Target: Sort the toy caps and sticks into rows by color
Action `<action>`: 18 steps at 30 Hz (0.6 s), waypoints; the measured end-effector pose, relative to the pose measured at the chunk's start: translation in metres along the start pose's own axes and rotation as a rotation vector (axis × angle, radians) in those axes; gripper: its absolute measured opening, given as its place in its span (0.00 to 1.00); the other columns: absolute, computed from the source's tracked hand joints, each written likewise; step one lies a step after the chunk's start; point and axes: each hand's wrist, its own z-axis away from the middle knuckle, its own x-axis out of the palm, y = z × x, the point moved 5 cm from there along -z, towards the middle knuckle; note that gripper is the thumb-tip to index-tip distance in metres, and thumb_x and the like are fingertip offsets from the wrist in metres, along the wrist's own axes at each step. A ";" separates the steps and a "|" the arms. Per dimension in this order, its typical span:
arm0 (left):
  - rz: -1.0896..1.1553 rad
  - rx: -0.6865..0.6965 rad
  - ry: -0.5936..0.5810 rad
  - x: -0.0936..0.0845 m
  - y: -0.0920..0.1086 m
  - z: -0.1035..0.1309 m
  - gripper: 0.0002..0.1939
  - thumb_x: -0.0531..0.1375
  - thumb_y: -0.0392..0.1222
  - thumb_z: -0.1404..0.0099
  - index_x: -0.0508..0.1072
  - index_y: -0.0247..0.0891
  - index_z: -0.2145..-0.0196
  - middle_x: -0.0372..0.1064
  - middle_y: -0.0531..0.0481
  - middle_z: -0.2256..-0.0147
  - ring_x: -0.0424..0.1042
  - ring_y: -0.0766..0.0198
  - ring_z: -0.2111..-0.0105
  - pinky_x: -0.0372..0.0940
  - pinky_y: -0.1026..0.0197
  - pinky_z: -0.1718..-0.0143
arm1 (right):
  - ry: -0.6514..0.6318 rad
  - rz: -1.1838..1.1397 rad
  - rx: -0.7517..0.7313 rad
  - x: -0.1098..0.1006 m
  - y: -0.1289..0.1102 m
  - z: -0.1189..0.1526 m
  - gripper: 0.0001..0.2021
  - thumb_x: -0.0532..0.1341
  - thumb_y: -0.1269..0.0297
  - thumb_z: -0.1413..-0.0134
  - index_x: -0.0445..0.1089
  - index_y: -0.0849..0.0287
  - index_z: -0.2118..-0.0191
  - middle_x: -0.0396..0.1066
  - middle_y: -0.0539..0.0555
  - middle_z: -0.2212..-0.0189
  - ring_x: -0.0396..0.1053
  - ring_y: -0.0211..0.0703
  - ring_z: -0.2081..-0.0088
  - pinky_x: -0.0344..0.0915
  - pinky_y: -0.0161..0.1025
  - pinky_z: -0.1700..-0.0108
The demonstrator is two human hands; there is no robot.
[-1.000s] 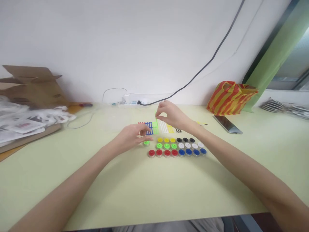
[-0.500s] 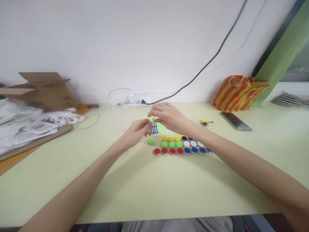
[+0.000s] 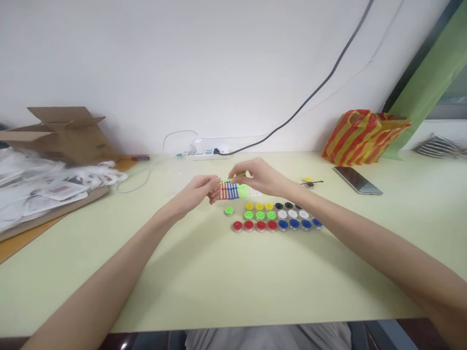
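Observation:
A thin green stick (image 3: pixel 232 180) spans the gap between my hands, just above the table. My left hand (image 3: pixel 200 190) pinches its left end, and my right hand (image 3: pixel 257 176) has fingers closed on the right end. Beneath them lie rows of small sticks: red, blue (image 3: pixel 232 190), green (image 3: pixel 242 191) and white. Nearer to me stand rows of small round pieces with red (image 3: pixel 260 225), blue (image 3: pixel 294 223), green, white, yellow and black tops. One green-topped piece (image 3: pixel 229 211) sits apart on the left.
A phone (image 3: pixel 357 180) and a striped bag (image 3: pixel 365 138) are at the right. Yellow and black pieces with a dark stick (image 3: pixel 310 183) lie behind my right forearm. At the left are a cardboard box (image 3: pixel 73 141) and plastic packaging (image 3: pixel 62 187). A power strip (image 3: pixel 207 154) is at the wall.
My hands have moved apart, the left one leftward and the right one slightly right. The green stick now shows stretched between them, and the red sticks below have come into view.

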 end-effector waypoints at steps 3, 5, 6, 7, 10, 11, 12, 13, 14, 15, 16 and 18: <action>0.073 -0.014 -0.012 0.002 0.000 0.000 0.23 0.53 0.54 0.25 0.60 0.39 0.74 0.60 0.54 0.75 0.64 0.66 0.74 0.64 0.59 0.66 | 0.000 -0.006 0.045 -0.003 -0.007 -0.001 0.09 0.60 0.68 0.36 0.78 0.62 0.64 0.75 0.52 0.71 0.65 0.38 0.69 0.56 0.37 0.63; 0.026 0.008 0.031 -0.001 0.003 0.000 0.22 0.54 0.54 0.25 0.62 0.39 0.74 0.63 0.53 0.75 0.65 0.66 0.73 0.64 0.60 0.66 | 0.014 -0.031 0.095 -0.005 -0.008 -0.002 0.10 0.60 0.68 0.37 0.77 0.63 0.68 0.73 0.52 0.74 0.64 0.37 0.70 0.56 0.37 0.64; -0.012 0.024 0.057 -0.002 0.005 0.001 0.22 0.55 0.54 0.25 0.63 0.38 0.73 0.64 0.53 0.75 0.64 0.66 0.73 0.63 0.60 0.66 | 0.014 -0.054 0.124 -0.006 -0.007 -0.003 0.11 0.60 0.68 0.37 0.77 0.64 0.68 0.72 0.51 0.74 0.63 0.36 0.71 0.56 0.37 0.65; -0.050 0.038 0.078 -0.004 0.007 0.002 0.21 0.56 0.53 0.26 0.64 0.38 0.73 0.64 0.53 0.75 0.64 0.66 0.73 0.61 0.61 0.67 | 0.007 -0.082 0.153 -0.006 -0.004 -0.003 0.11 0.60 0.67 0.38 0.77 0.64 0.69 0.72 0.51 0.75 0.63 0.36 0.72 0.56 0.36 0.66; -0.107 0.026 0.072 -0.008 0.011 0.004 0.21 0.57 0.52 0.26 0.65 0.38 0.74 0.62 0.54 0.77 0.61 0.67 0.75 0.56 0.62 0.70 | -0.011 -0.192 0.209 -0.004 0.005 -0.004 0.11 0.61 0.63 0.40 0.78 0.64 0.67 0.75 0.53 0.72 0.66 0.37 0.70 0.59 0.36 0.66; -0.104 0.004 0.040 -0.008 0.011 0.005 0.22 0.57 0.52 0.26 0.65 0.38 0.75 0.61 0.53 0.78 0.59 0.67 0.75 0.54 0.61 0.72 | -0.010 -0.226 0.222 -0.003 0.009 -0.004 0.11 0.62 0.62 0.41 0.79 0.64 0.66 0.76 0.54 0.71 0.67 0.37 0.69 0.60 0.36 0.65; -0.090 -0.025 0.000 -0.008 0.009 0.005 0.22 0.57 0.52 0.27 0.65 0.37 0.75 0.60 0.54 0.78 0.58 0.68 0.76 0.53 0.61 0.73 | -0.007 -0.252 0.239 -0.002 0.012 -0.004 0.11 0.63 0.61 0.42 0.79 0.64 0.66 0.76 0.54 0.70 0.68 0.38 0.69 0.60 0.37 0.64; -0.070 -0.059 -0.047 -0.008 0.007 0.005 0.22 0.57 0.52 0.27 0.66 0.37 0.76 0.59 0.54 0.79 0.57 0.68 0.77 0.52 0.61 0.74 | -0.012 -0.270 0.257 -0.001 0.015 -0.003 0.11 0.64 0.60 0.43 0.79 0.64 0.66 0.76 0.55 0.70 0.68 0.38 0.69 0.61 0.37 0.64; -0.046 -0.096 -0.101 -0.007 0.004 0.006 0.22 0.58 0.52 0.28 0.66 0.37 0.76 0.57 0.54 0.79 0.55 0.68 0.78 0.51 0.61 0.74 | -0.032 -0.281 0.279 0.001 0.018 -0.001 0.12 0.64 0.60 0.44 0.78 0.64 0.66 0.76 0.54 0.71 0.68 0.38 0.69 0.60 0.37 0.65; -0.025 -0.132 -0.158 -0.006 0.000 0.006 0.22 0.58 0.53 0.28 0.66 0.37 0.76 0.57 0.54 0.80 0.54 0.68 0.79 0.50 0.60 0.75 | -0.066 -0.284 0.301 0.005 0.020 0.000 0.12 0.65 0.59 0.44 0.78 0.64 0.67 0.75 0.53 0.72 0.66 0.37 0.70 0.59 0.36 0.66; -0.010 -0.165 -0.210 -0.005 -0.003 0.007 0.22 0.59 0.53 0.29 0.66 0.38 0.76 0.56 0.54 0.80 0.52 0.69 0.79 0.49 0.60 0.75 | -0.108 -0.284 0.320 0.009 0.022 0.002 0.13 0.65 0.57 0.45 0.77 0.64 0.69 0.74 0.53 0.73 0.64 0.37 0.71 0.58 0.36 0.67; -0.005 -0.217 -0.293 -0.003 -0.009 0.009 0.23 0.60 0.55 0.30 0.66 0.38 0.76 0.56 0.54 0.80 0.51 0.69 0.79 0.49 0.60 0.75 | -0.193 -0.291 0.354 0.019 0.024 0.005 0.14 0.65 0.55 0.46 0.76 0.64 0.71 0.71 0.51 0.75 0.61 0.35 0.73 0.55 0.36 0.69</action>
